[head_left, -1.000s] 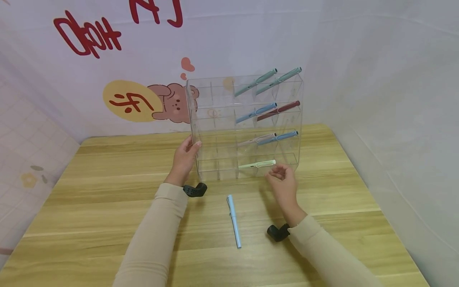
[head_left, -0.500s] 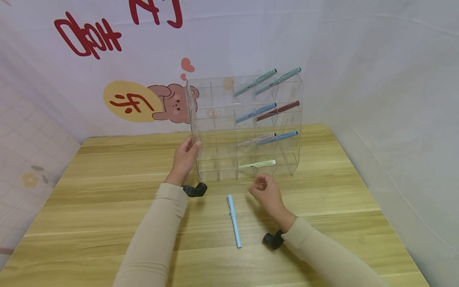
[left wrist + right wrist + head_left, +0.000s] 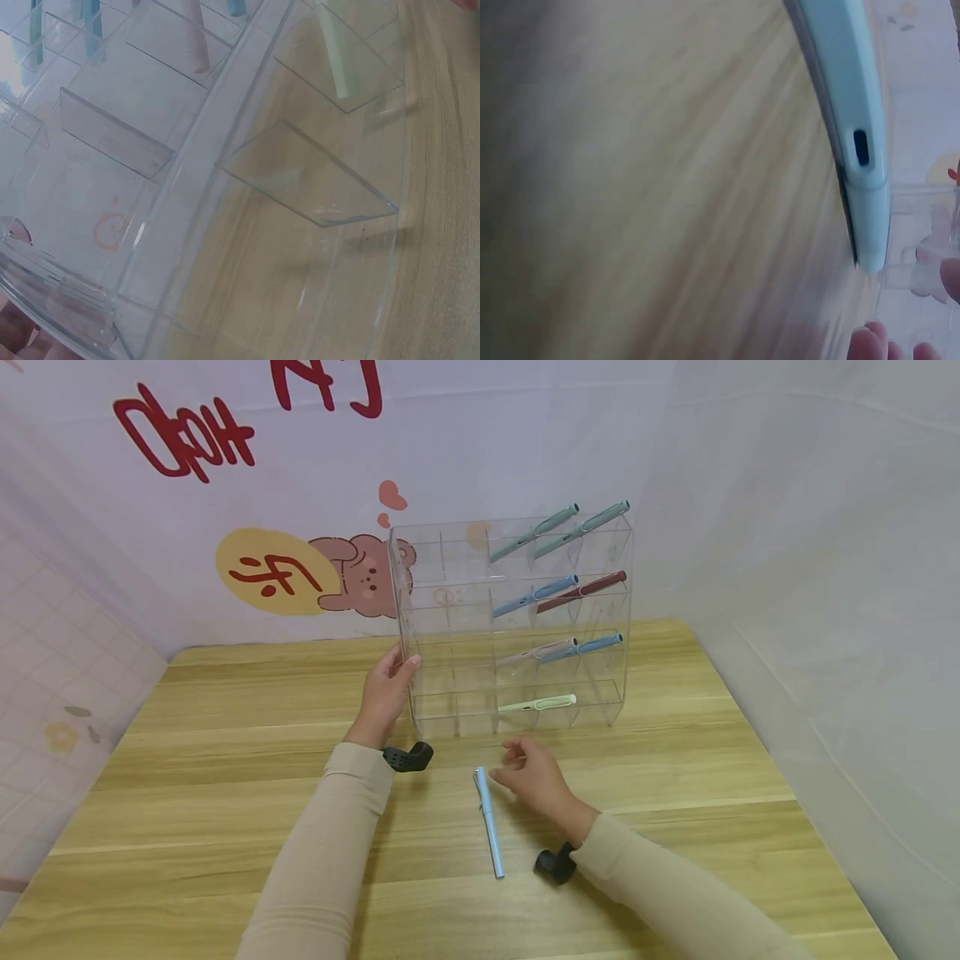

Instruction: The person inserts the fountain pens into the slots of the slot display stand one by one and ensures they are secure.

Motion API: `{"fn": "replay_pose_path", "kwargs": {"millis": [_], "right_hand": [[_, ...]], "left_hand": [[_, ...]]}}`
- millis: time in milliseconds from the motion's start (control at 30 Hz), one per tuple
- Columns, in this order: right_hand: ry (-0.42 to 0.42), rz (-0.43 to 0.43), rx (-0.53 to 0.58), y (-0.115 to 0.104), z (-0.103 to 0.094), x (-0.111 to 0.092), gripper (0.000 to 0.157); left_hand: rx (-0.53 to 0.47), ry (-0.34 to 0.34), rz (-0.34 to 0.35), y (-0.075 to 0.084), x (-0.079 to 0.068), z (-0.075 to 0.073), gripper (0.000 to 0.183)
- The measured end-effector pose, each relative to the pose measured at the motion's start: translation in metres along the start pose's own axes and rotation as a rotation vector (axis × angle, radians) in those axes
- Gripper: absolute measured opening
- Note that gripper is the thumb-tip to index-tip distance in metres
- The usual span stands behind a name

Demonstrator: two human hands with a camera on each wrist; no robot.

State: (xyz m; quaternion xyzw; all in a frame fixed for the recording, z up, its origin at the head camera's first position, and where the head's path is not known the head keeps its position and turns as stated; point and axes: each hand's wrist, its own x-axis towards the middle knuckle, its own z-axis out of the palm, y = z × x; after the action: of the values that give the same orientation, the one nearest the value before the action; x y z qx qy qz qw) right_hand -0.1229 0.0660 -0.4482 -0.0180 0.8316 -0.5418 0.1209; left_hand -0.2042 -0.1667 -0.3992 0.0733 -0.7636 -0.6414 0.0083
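A clear acrylic pen rack (image 3: 472,702) stands upright in tiers in the head view. My left hand (image 3: 384,697) grips its left side panel, thumb in front; in the left wrist view some fingers (image 3: 34,341) show behind the plastic. A light blue pen (image 3: 490,827) lies on the table in front of the rack. Just right of its upper end is my right hand (image 3: 536,781), fingers loosely bent, holding nothing. Seen by the right wrist camera, the same pen (image 3: 855,127) lies apart from the fingertips (image 3: 866,343).
Pens sit in the rack's right part: two green ones (image 3: 588,527) on top, a blue (image 3: 536,596) and a dark red (image 3: 585,592) below, then a pinkish (image 3: 534,652) and another blue, with a pale green one (image 3: 536,703) lowest. A printed cloth (image 3: 480,443) hangs behind the wooden table (image 3: 225,760).
My right hand has moved left and down from beside the pale green pen to the light blue pen on the table. The left hand and the rack have stayed put.
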Motion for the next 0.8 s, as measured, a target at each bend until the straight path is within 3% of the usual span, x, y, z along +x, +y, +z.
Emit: {"fn": "replay_pose_path", "kwargs": {"millis": [500,800], "right_hand": [[-0.102,-0.058,-0.176,-0.009,0.015,-0.001,0.043],[-0.131,-0.049,-0.289,-0.016,0.022,0.001,0.045]], "left_hand": [[-0.014,-0.001,-0.003,-0.001,0.000,-0.001,0.056],[-0.016,-0.007,-0.011,-0.001,0.002,-0.001,0.056]]}}
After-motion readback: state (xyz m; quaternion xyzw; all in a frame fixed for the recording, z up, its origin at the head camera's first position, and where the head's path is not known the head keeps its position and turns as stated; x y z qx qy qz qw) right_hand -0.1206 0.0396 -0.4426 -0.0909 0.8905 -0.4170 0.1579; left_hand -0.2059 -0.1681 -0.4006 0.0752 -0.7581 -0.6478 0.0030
